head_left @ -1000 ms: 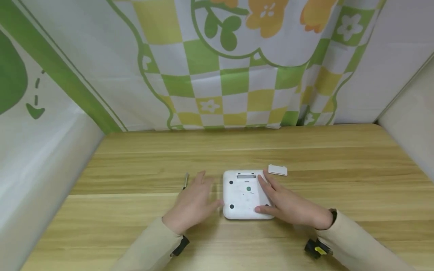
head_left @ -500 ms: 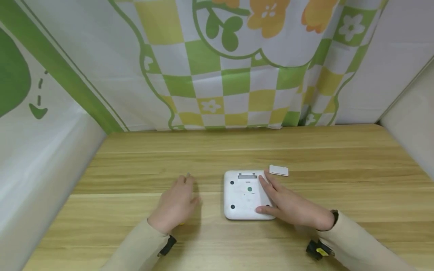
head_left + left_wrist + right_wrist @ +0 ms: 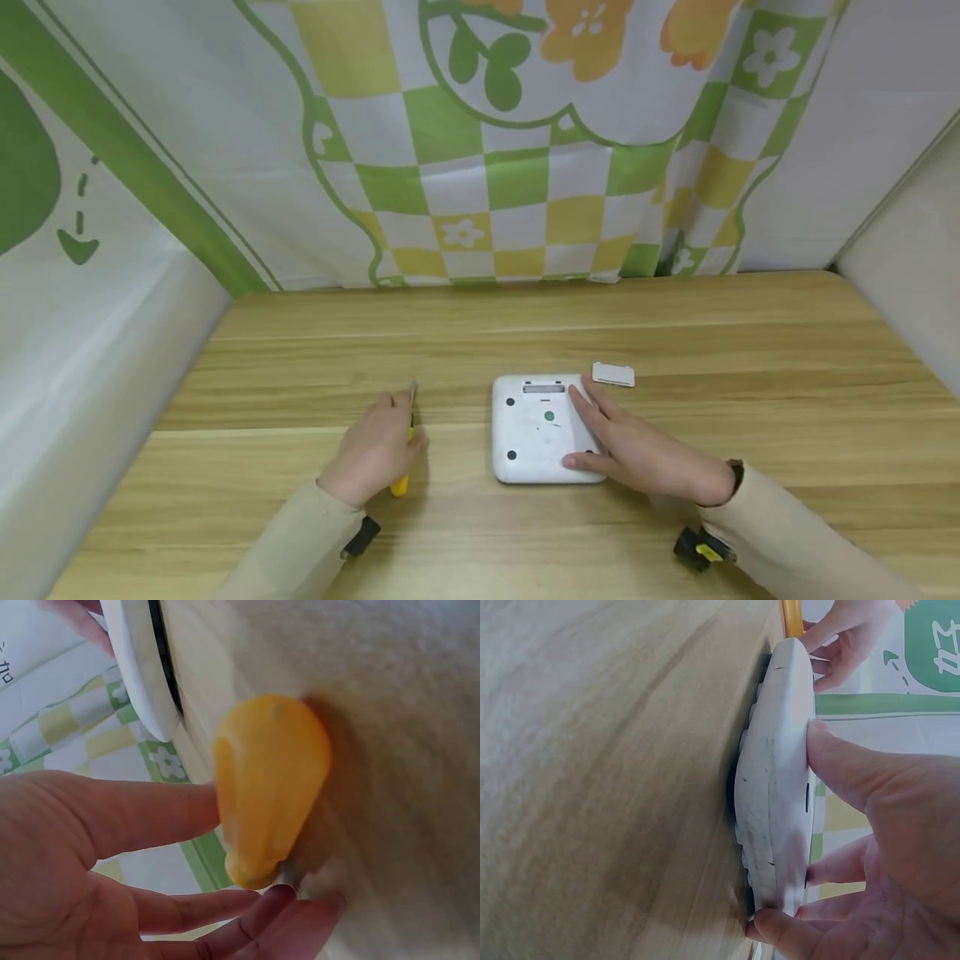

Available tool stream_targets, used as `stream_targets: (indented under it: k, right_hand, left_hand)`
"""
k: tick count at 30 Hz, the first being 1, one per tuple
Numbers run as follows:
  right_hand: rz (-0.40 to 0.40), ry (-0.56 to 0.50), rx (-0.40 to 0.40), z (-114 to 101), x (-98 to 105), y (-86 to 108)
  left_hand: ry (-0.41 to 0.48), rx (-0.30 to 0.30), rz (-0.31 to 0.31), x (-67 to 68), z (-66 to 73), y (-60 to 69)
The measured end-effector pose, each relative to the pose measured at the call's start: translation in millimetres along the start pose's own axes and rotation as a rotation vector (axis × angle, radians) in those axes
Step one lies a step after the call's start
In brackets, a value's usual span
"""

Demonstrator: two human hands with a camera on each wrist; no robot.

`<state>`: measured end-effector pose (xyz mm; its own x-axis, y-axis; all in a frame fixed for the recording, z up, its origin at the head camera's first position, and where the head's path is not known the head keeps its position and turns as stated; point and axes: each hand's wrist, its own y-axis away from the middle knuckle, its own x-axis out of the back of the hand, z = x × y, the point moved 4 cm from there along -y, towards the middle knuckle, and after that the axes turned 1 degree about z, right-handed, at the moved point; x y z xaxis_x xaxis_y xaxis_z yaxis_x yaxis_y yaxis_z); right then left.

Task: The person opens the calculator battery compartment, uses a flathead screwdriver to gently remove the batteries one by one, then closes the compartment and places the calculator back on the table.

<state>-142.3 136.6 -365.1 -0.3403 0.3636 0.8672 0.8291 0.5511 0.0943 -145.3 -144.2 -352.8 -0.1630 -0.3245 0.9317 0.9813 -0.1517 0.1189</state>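
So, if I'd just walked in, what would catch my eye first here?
Probably the bright checked cloth with orange flowers, hanging behind the wooden table. Next, the white device on the table, with an open slot near its far edge and the right hand resting on its right side. To its left, the left hand holds a yellow-handled tool.

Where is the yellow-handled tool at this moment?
In the head view, the yellow-handled tool is left of the white device, at the left hand, which partly covers it; its metal tip points toward the checked cloth.
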Motion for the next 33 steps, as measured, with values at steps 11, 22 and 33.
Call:
stream_targets:
  k: [11,22,33]
  right_hand:
    - [0.012,0.001,0.014,0,1,-1.3]
    - [0.022,0.016,0.028,0,3,-1.0]
    - [0.005,0.006,0.008,0,1,0.4]
  left_hand:
    - [0.02,0.018,0.019,-2.4,-1.9,-3.2]
    - [0.028,-0.096,0.106,2.4,10.8,-3.9]
    - [0.08,-0.19,0.146,4.0,29.8,-4.5]
